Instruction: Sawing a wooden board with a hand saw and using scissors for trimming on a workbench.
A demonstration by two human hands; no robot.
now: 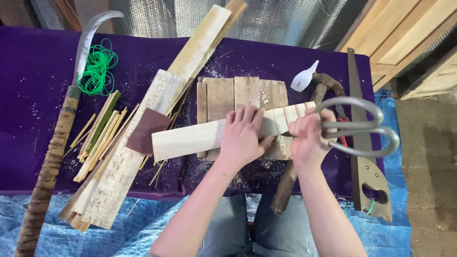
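My left hand (243, 135) presses flat on a pale wooden slat (190, 138) that lies across a small pallet of brown boards (238, 95). My right hand (308, 138) grips large metal shears (362, 126) by their loop handles. The blades point left at the slat's right part, which shows several cut notches; the blade tips are mostly hidden behind my hands.
A purple cloth (28, 104) covers the table. On it lie a long sickle with a wrapped handle (57, 143), green cord (97, 66), bamboo strips (100, 138), long planks (157, 104), brown sandpaper (145, 131), a white glue bottle (304, 77), a handsaw (362, 157) and a hammer (295, 166).
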